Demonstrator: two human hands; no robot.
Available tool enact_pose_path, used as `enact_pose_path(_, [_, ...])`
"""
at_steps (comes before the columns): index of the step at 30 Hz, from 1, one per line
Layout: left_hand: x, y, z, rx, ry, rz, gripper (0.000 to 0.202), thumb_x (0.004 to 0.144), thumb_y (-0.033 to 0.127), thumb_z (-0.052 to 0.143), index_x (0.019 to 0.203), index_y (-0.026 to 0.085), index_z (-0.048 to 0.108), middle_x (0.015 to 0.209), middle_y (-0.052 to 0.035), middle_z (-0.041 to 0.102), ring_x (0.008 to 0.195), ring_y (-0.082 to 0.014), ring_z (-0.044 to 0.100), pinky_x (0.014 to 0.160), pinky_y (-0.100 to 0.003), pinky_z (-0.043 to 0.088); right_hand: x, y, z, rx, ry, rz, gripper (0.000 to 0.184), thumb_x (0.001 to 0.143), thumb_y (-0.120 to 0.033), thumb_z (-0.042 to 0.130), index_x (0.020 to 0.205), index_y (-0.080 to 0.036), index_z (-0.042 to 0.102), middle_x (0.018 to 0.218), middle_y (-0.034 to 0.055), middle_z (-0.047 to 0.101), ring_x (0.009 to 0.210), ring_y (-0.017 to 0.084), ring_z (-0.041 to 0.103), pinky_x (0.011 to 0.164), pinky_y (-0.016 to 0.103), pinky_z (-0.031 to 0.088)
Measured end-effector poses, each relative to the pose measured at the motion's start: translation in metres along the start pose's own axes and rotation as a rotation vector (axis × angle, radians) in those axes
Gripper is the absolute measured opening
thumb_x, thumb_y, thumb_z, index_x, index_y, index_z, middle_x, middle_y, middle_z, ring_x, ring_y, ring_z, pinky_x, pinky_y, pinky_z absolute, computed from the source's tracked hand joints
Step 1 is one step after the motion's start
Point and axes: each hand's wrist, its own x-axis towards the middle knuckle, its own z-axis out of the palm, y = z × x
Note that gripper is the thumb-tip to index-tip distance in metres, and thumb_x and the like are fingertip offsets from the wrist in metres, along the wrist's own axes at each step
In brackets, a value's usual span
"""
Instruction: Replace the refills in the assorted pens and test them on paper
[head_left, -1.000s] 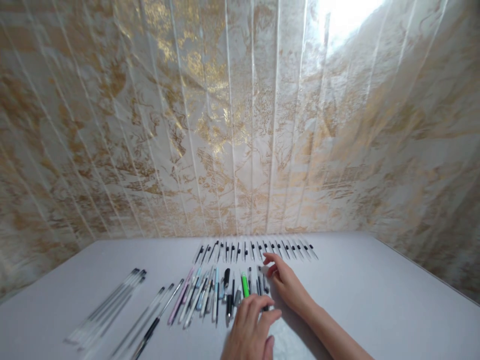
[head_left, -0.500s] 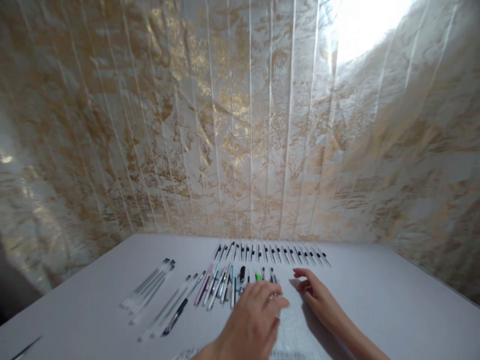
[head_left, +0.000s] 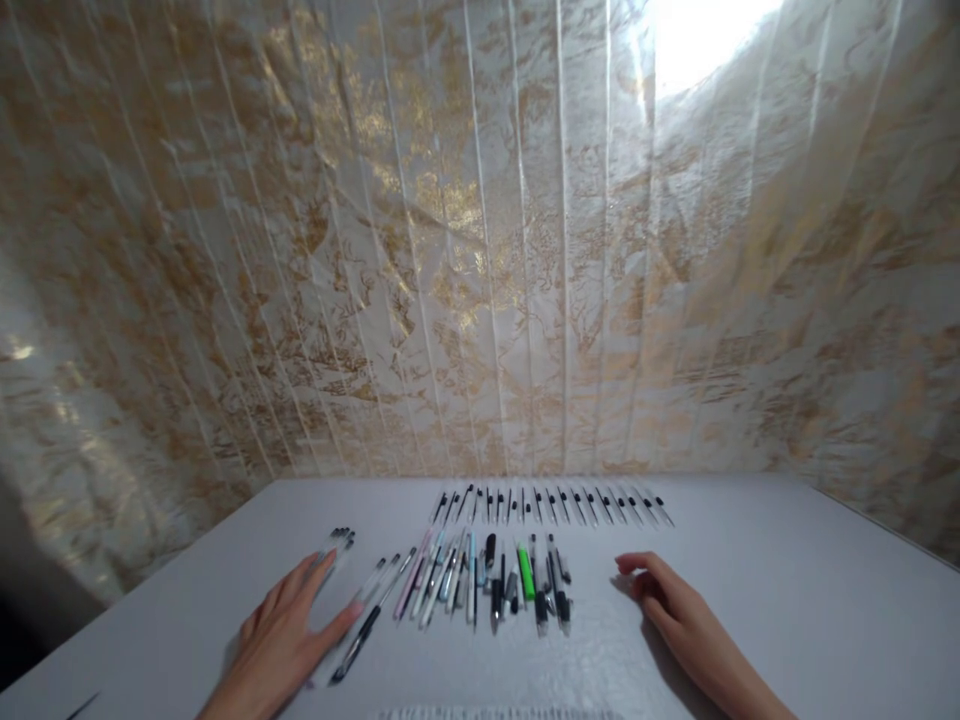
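In the head view, your left hand (head_left: pixel 281 635) spreads unclenched over the clear pens (head_left: pixel 343 537), thumb near a black-gripped pen (head_left: pixel 366 630). Your right hand (head_left: pixel 667 598) curls loosely, holding nothing. Between your hands lie assorted pens (head_left: pixel 472 580) and a green marker (head_left: pixel 526 574); beyond, a row of slim pens (head_left: pixel 553 507).

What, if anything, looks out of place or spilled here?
One thing: a thin dark object lies alone on the table at the picture's lower left, away from the grouped pens. It is too blurred to identify. No spill shows.
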Motion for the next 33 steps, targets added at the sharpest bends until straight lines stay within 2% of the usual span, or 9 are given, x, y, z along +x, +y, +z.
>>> enact_pose_path(6, [-0.001, 0.014, 0.011, 0.068, 0.045, -0.018, 0.067, 0.086, 0.051, 0.036, 0.142, 0.015, 0.042, 0.149, -0.0151, 0.041, 0.135, -0.0347, 0.038, 0.104, -0.054, 0.033, -0.002, -0.002, 0.000, -0.043, -0.022, -0.049, 0.030, 0.075, -0.019, 0.043, 0.098, -0.018, 0.062, 0.087, 0.0091, 0.069, 0.080, 0.024, 0.065, 0.078, 0.036, 0.049])
enact_pose_path(11, [0.013, 0.006, 0.022, -0.008, 0.040, -0.065, 0.056, 0.089, 0.039, 0.030, 0.139, 0.015, 0.044, 0.147, -0.0137, 0.043, 0.132, -0.0324, 0.040, 0.101, -0.053, 0.036, -0.003, -0.001, 0.000, -0.087, -0.046, -0.080, 0.029, 0.078, -0.021, 0.042, 0.100, -0.019, 0.060, 0.089, 0.0088, 0.069, 0.082, 0.024, 0.065, 0.078, 0.035, 0.049])
enact_pose_path(14, [0.012, 0.002, 0.023, -0.071, 0.120, -0.039, 0.052, 0.091, 0.034, 0.026, 0.136, 0.016, 0.046, 0.143, -0.0141, 0.047, 0.129, -0.0314, 0.043, 0.097, -0.050, 0.039, -0.004, -0.003, -0.001, -0.095, -0.053, -0.076, 0.028, 0.078, -0.020, 0.042, 0.100, -0.019, 0.059, 0.087, 0.0084, 0.069, 0.081, 0.024, 0.065, 0.077, 0.035, 0.049])
enact_pose_path(16, [0.006, 0.004, 0.020, -0.059, 0.244, 0.039, 0.047, 0.091, 0.032, 0.027, 0.128, 0.020, 0.053, 0.139, -0.0130, 0.051, 0.126, -0.0305, 0.045, 0.096, -0.049, 0.039, -0.004, -0.005, -0.001, -0.099, -0.068, -0.072, 0.029, 0.077, -0.020, 0.041, 0.100, -0.018, 0.059, 0.087, 0.0091, 0.068, 0.080, 0.024, 0.065, 0.077, 0.036, 0.049])
enact_pose_path(20, [-0.010, 0.015, 0.013, 0.065, 0.412, 0.292, 0.025, 0.084, 0.039, 0.046, 0.086, 0.023, 0.065, 0.129, -0.0131, 0.058, 0.123, -0.0328, 0.045, 0.098, -0.051, 0.033, -0.005, -0.008, -0.001, -0.092, -0.096, -0.065, 0.030, 0.078, -0.020, 0.041, 0.102, -0.018, 0.059, 0.089, 0.0099, 0.067, 0.081, 0.024, 0.064, 0.079, 0.037, 0.048])
enact_pose_path(26, [-0.006, 0.023, 0.017, 0.110, 0.376, 0.269, 0.024, 0.086, 0.026, 0.040, 0.073, 0.019, 0.060, 0.118, -0.0190, 0.060, 0.117, -0.0335, 0.048, 0.091, -0.047, 0.039, -0.004, -0.004, -0.004, 0.019, -0.059, -0.059, 0.026, 0.078, -0.021, 0.046, 0.099, -0.019, 0.062, 0.090, 0.0080, 0.067, 0.081, 0.023, 0.061, 0.079, 0.036, 0.046])
enact_pose_path(30, [-0.012, 0.047, 0.007, -0.214, 0.390, 0.221, 0.029, 0.088, 0.037, 0.033, 0.077, 0.021, 0.055, 0.110, -0.0163, 0.059, 0.104, -0.0319, 0.052, 0.086, -0.047, 0.040, -0.009, -0.027, -0.005, 0.263, -0.112, 0.000, 0.023, 0.083, -0.029, 0.054, 0.102, -0.020, 0.063, 0.088, 0.0065, 0.065, 0.077, 0.021, 0.058, 0.074, 0.032, 0.045])
enact_pose_path(31, [-0.019, 0.060, 0.005, -0.369, 0.350, 0.244, 0.030, 0.089, 0.043, 0.033, 0.079, 0.022, 0.053, 0.103, -0.0135, 0.060, 0.098, -0.0289, 0.054, 0.086, -0.044, 0.041, -0.011, -0.038, -0.003, 0.366, -0.168, 0.018, 0.025, 0.084, -0.033, 0.056, 0.105, -0.019, 0.061, 0.084, 0.0051, 0.063, 0.074, 0.019, 0.057, 0.071, 0.031, 0.044])
enact_pose_path(33, [-0.036, 0.091, 0.005, -0.689, 0.072, 0.310, 0.033, 0.093, 0.049, 0.028, 0.091, 0.024, 0.049, 0.085, -0.0031, 0.058, 0.082, -0.0202, 0.056, 0.080, -0.033, 0.042, -0.018, -0.064, 0.004, 0.592, -0.333, 0.049, 0.035, 0.086, -0.043, 0.058, 0.111, -0.019, 0.057, 0.076, 0.0003, 0.057, 0.065, 0.015, 0.052, 0.063, 0.028, 0.043])
